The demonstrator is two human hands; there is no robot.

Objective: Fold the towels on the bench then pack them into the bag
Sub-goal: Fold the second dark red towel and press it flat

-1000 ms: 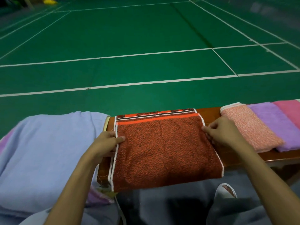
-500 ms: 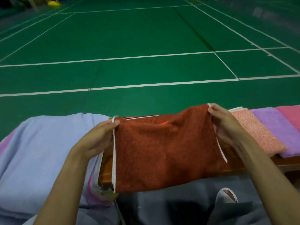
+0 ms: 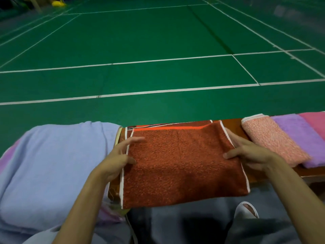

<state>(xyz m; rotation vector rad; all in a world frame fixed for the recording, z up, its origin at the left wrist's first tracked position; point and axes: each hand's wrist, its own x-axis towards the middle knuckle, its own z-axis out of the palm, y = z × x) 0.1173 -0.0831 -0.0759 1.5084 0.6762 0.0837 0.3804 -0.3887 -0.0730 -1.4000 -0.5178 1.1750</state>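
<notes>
- Towel (image 3: pixel 182 162), rust-red: lifted half now laid flat on surface (image 3: pixel 233 123); another fold done.
- Left hand (image 3: pixel 119 155), right hand (image 3: pixel 249 152): pinches released, fingers spread, smoothing edges.

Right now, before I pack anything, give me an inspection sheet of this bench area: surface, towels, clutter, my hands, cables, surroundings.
Surface: wooden bench, mostly covered by towels.
Job's things: rust-red towel folded and flat on the bench, its near edge overhanging; peach towel, purple towel and pink towel folded side by side to its right; light blue towel piled at the left; no bag seen.
Clutter: white slipper below the bench's near edge.
Grippers: left hand with fingers straight on the rust-red towel's left edge; right hand with fingers straight at its right edge.
Cables: one thin pale cord below the bench, kind unclear.
Surroundings: green court floor with white lines.
</notes>
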